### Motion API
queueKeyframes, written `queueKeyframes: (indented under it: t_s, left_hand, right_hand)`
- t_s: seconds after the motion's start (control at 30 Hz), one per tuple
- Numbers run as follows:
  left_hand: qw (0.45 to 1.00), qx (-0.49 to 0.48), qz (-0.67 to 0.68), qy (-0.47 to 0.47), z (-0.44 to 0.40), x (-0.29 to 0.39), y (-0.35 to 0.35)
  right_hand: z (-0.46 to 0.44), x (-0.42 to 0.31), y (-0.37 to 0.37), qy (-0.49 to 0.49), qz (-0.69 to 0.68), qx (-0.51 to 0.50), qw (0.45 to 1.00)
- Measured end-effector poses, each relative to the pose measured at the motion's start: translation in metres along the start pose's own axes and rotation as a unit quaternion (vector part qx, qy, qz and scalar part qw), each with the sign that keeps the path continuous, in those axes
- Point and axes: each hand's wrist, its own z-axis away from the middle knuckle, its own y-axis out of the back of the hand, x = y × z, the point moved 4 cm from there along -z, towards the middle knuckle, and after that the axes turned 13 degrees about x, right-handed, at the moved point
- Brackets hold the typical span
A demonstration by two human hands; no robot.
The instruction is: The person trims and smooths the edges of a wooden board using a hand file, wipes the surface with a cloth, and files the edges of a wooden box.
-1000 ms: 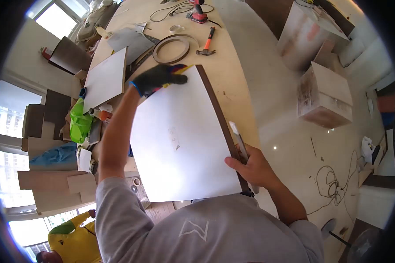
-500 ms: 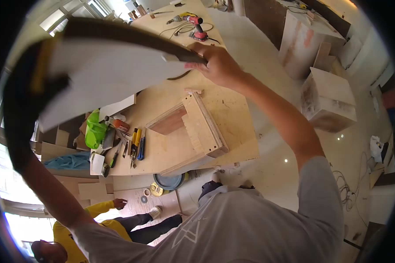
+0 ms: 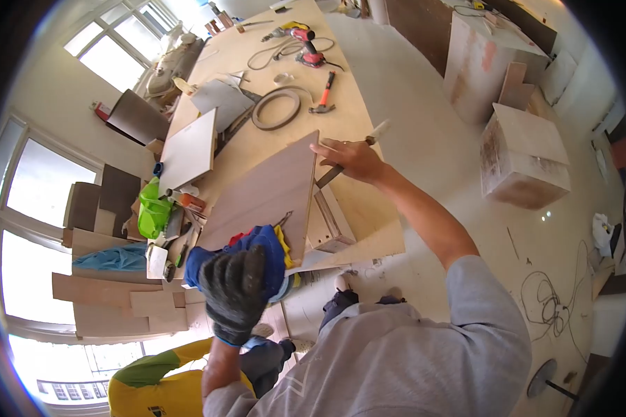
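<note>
My dark-grey-gloved left hand (image 3: pixel 235 283) clenched on blue cloth (image 3: pixel 263 238) against brown wood-grain panel (image 3: pixel 264 191); bare right hand (image 3: pixel 356 160) grasping dark flat bar (image 3: pixel 329 176). Beyond left grip: bright-green plastic bag (image 3: pixel 153 210), contents hidden.

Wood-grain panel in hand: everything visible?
The panel is flat, straight-edged, brown, wood-grained. It's held over the table, partly hiding a wooden frame; tilt and contact unclear. The gloved left hand and blue cloth cover part of its near end; the right hand, holding a slim tool, is at its far corner.
</note>
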Motion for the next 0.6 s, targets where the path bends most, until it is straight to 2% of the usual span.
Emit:
queueKeyframes:
  t_s: [0.1,0.17,0.2,0.23,0.33,0.4,0.43,0.53,0.6]
  left_hand:
    - [1.0,-0.006,-0.008,0.028,0.034,0.036,-0.022]
    - [0.999,-0.032,0.017,0.029,0.055,0.059,-0.041]
    - [0.998,-0.035,0.028,0.032,0.064,0.068,-0.051]
    - [0.997,-0.051,0.039,0.037,0.071,0.074,-0.063]
    - [0.994,-0.079,0.066,0.041,0.079,0.086,-0.079]
    - [0.993,-0.07,0.087,0.032,0.069,0.082,-0.079]
    - [0.983,-0.108,0.141,0.049,0.054,0.075,-0.073]
    - [0.967,-0.076,0.187,0.153,0.048,0.038,-0.072]
    - [0.965,-0.042,0.107,0.238,0.032,0.006,-0.086]
  right_hand:
    - [0.05,0.009,0.048,-0.081,0.086,-0.113,0.987]
    - [0.078,0.011,0.069,-0.244,0.069,-0.217,0.943]
    - [0.078,0.001,0.082,-0.325,0.06,-0.264,0.906]
    - [0.074,-0.004,0.088,-0.459,0.046,-0.274,0.844]
    - [0.009,-0.044,0.109,-0.429,-0.063,-0.197,0.879]
    - [-0.011,-0.07,0.127,-0.421,-0.095,-0.199,0.88]
    - [-0.013,-0.08,0.13,-0.415,-0.109,-0.197,0.881]
    - [0.097,-0.097,0.122,-0.544,-0.114,-0.22,0.802]
    - [0.123,-0.119,0.128,-0.617,-0.126,-0.166,0.759]
